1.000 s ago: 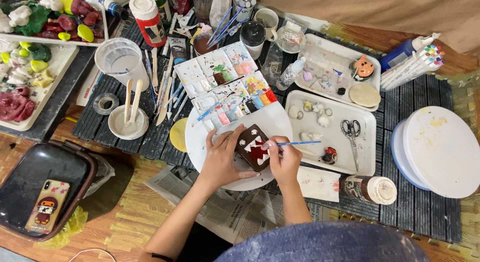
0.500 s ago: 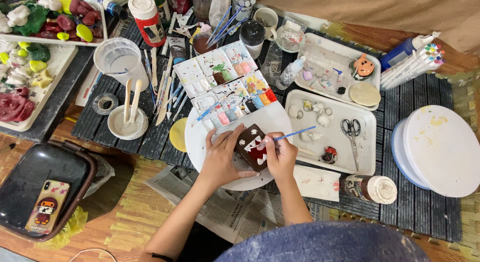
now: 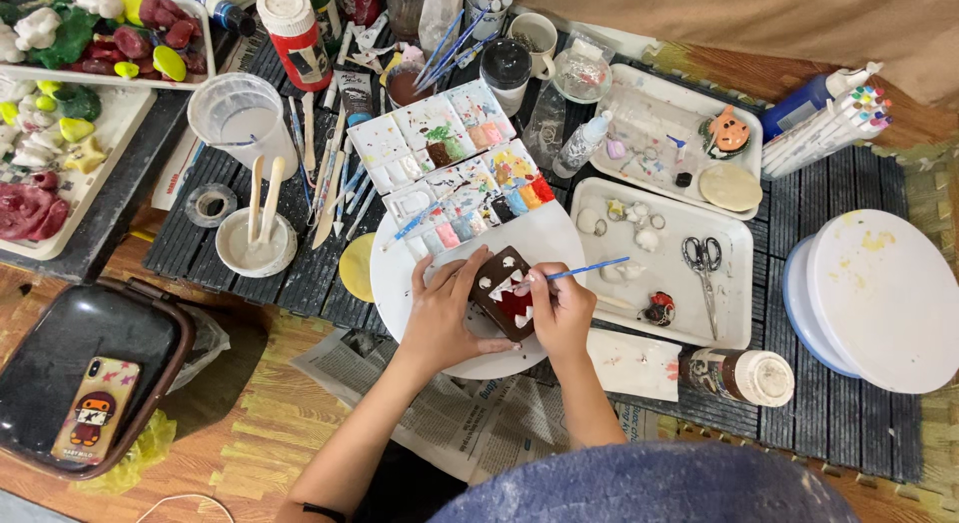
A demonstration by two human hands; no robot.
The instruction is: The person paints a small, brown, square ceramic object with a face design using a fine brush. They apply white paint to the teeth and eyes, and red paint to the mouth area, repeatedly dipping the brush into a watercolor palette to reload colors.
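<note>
My left hand (image 3: 445, 313) steadies a small dark brown clay piece (image 3: 502, 285) with a red mouth and white teeth, held over a round white board (image 3: 544, 238). My right hand (image 3: 559, 311) grips a thin blue-handled brush (image 3: 584, 271), its tip resting on the piece's painted face. Both hands touch the piece from either side. A paint palette (image 3: 450, 163) with several coloured wells lies just above the board.
Two white trays (image 3: 729, 283) hold scissors (image 3: 702, 258) and small clay bits. A white turntable (image 3: 884, 293) stands right. A water cup (image 3: 240, 118), brushes, a red-labelled bottle (image 3: 297, 28), clay figures on trays at left, a phone (image 3: 95, 408) in a black tray.
The brush handle has swung slightly upward while the tip stays on the piece. My left hand keeps its hold in the same place.
</note>
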